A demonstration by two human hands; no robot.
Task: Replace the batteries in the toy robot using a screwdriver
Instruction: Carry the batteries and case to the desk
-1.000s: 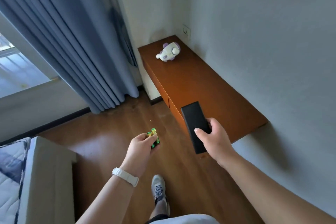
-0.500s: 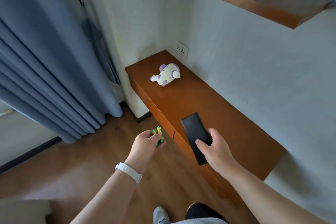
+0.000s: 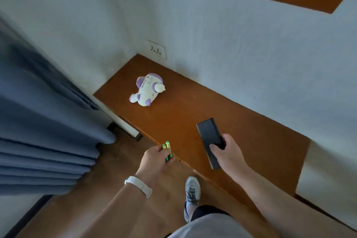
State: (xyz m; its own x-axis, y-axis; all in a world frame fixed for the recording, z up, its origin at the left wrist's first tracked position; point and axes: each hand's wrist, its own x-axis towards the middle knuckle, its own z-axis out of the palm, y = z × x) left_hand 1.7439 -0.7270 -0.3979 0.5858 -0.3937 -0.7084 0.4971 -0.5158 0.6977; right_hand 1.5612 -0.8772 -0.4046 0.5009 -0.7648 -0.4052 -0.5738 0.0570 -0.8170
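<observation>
Toy robot [image 3: 147, 92] lies on the worktop [image 3: 193, 106] toward its 10 o'clock corner, well apart from both hands. Left hand [image 3: 156, 162], 6 o'clock of the robot, fingers curled round two green-gold batteries [image 3: 167, 150] at the worktop's front edge. Right hand [image 3: 228, 153], 3 o'clock of the left, grips a black case [image 3: 209, 141] over the worktop.

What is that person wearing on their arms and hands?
Both forearms are bare, with no sleeves showing. The left hand has a white band round its wrist, like a watch or fitness strap. The right hand wears nothing that I can see: no glove, ring or band.
</observation>
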